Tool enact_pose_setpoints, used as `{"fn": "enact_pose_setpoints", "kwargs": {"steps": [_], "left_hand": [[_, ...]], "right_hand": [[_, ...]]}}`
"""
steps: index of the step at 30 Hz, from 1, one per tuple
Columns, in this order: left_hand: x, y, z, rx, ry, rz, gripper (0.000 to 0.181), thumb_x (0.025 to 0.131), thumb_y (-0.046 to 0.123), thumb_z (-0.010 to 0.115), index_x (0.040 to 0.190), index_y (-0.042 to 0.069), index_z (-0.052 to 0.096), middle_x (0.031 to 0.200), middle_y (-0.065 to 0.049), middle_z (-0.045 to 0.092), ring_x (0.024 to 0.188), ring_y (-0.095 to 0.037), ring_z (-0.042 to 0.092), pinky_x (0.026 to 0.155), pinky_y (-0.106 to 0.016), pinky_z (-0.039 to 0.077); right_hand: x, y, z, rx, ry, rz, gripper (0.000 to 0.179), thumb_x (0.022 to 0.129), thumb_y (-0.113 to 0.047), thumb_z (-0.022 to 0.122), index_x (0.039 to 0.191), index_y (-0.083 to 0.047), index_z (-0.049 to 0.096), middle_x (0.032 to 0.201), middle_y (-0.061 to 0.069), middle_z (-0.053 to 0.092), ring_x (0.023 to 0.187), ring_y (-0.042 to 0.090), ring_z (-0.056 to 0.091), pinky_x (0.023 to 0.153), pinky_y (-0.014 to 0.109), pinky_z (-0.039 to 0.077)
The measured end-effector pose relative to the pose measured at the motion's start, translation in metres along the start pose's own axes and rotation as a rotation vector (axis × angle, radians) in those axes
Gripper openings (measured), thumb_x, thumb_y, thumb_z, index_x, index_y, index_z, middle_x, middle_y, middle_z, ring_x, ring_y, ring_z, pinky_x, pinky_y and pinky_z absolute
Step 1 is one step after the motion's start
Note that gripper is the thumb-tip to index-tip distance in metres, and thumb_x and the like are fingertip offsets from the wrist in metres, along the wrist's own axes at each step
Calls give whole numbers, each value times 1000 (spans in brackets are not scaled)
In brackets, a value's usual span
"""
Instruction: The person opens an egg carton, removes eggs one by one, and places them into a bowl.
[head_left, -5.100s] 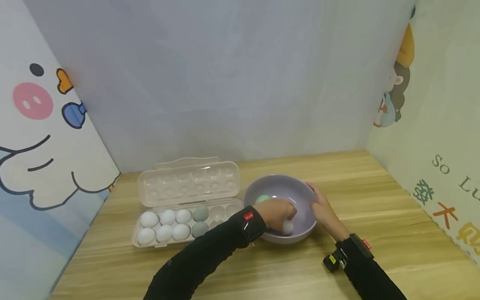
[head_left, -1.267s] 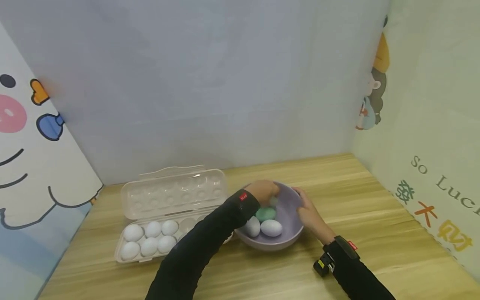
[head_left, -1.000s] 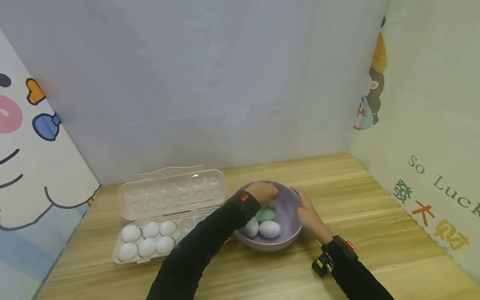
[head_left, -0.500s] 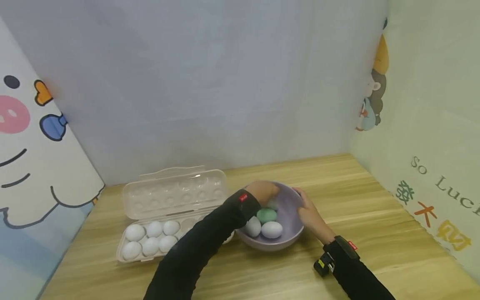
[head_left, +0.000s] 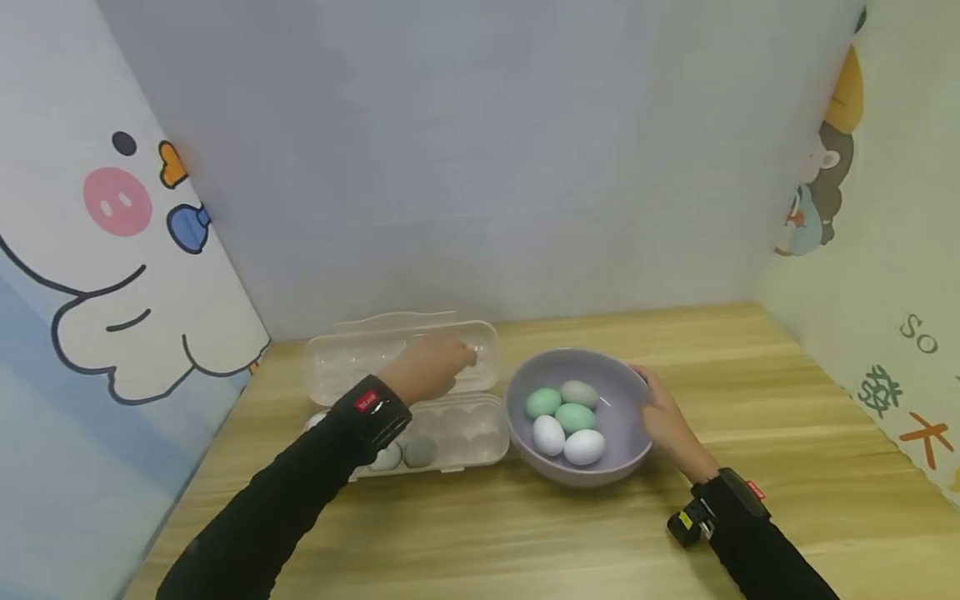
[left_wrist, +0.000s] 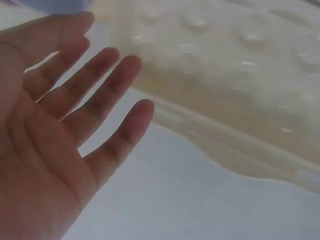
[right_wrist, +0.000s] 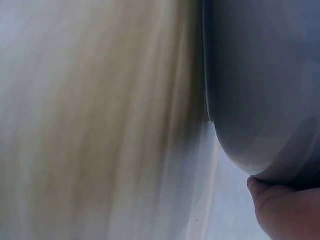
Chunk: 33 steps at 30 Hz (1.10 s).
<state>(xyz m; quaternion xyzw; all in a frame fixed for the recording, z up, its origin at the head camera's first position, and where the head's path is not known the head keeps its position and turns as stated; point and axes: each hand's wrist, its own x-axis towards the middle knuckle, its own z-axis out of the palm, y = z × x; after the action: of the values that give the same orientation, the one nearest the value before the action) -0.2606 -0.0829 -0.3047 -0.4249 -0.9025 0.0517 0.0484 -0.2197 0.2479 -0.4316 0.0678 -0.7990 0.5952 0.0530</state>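
Left hand [head_left: 427, 367]: above the egg carton [head_left: 472, 433], overlapping its folded-back lid [head_left: 326, 367] in the head view; fingers extended and apart, nothing held; whether it touches the lid cannot be told
Right hand [head_left: 667, 421]: gripping the purple bowl [head_left: 626, 417] at its right side, well apart from the left hand
Egg handling: the step in hand appears to be moving eggs by hand; best done, I judge, one at a time, with light fingertips round the egg's middle; the right hand's grip needs to be firm enough to stop the bowl sliding, without tipping it; any egg is best released low and into a gap, so shells do not knock; the black left sleeve [head_left: 300, 492] should ride clear above the carton
Bowl eggs: five; two mint-green eggs [head_left: 543, 403], one grey egg [head_left: 580, 393], two white eggs [head_left: 584, 448]; clustered toward the left of the upright bowl
Carton eggs: three show; one grey-green egg [head_left: 421, 452] in the front row, one pale egg [head_left: 387, 457] beside it, one white sliver [head_left: 316, 421] farther left; the sleeve hides more, so no full count
Other counts: one bowl just beside one carton, on one wooden table [head_left: 487, 542]; two black wristbands [head_left: 381, 412]
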Motion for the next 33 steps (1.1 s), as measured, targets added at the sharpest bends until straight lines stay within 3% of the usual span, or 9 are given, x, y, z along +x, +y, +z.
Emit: {"fn": "enact_pose_setpoints", "kwargs": {"steps": [3,7,11,15,20,24,27,30,33], "left_hand": [[-27,-10,9,-45,-103,-60,25,73,10,67,97,11,60,92,-3,61,83,-20,57,74,-35,47],[-46,-12,23,-190,-294,-165,35,70,16,71,102,12,60,94,-2,60,86,-19,55,76,-37,45],[-55,-11,36,-244,-349,-222,42,61,11,76,100,16,61,94,-1,60,89,-19,55,76,-37,45],[-60,-9,48,-252,-310,-184,40,60,13,78,96,17,62,91,1,60,85,-18,55,74,-35,45],[-62,-9,59,-206,-230,-103,29,57,14,78,80,17,60,80,5,58,75,-14,53,67,-33,45],[-61,-10,61,-199,-197,-77,27,56,15,78,72,18,56,73,8,54,68,-11,50,62,-31,43],[-62,-11,60,-209,-163,-68,27,58,18,76,65,17,49,63,10,45,59,-10,41,53,-28,35],[-65,-13,58,-195,-95,-62,31,59,25,72,58,18,41,57,11,34,53,-9,32,47,-27,26],[-65,-17,54,-171,-7,-63,31,58,29,68,56,19,38,55,11,32,51,-9,31,45,-27,26]], "right_hand": [[-1,-2,2,6,-5,2,71,66,15,25,135,-2,24,139,22,25,122,38,26,98,57,23],[-4,-2,-2,-10,0,2,70,67,15,25,135,-2,23,138,23,25,120,39,28,96,57,26],[-4,-2,-3,-23,2,9,70,67,14,26,135,-1,22,138,25,24,119,41,29,95,58,28],[-3,-3,-2,-28,-2,17,70,68,14,26,136,-1,22,138,25,24,119,41,29,95,58,28],[-3,-6,-1,-37,-9,26,70,68,14,26,136,-1,20,139,25,22,121,40,26,97,57,26],[-3,-6,-3,-38,3,24,70,68,14,27,136,0,20,140,25,21,122,40,25,98,57,24],[-3,-6,-4,-28,9,23,70,67,15,26,135,0,21,140,25,21,122,40,24,98,57,23],[-2,-5,-2,-17,7,23,70,67,15,26,135,1,21,140,25,21,122,40,24,99,57,23],[-2,-3,0,-12,5,24,70,67,16,26,135,1,21,140,25,21,123,40,23,100,57,22]]}}
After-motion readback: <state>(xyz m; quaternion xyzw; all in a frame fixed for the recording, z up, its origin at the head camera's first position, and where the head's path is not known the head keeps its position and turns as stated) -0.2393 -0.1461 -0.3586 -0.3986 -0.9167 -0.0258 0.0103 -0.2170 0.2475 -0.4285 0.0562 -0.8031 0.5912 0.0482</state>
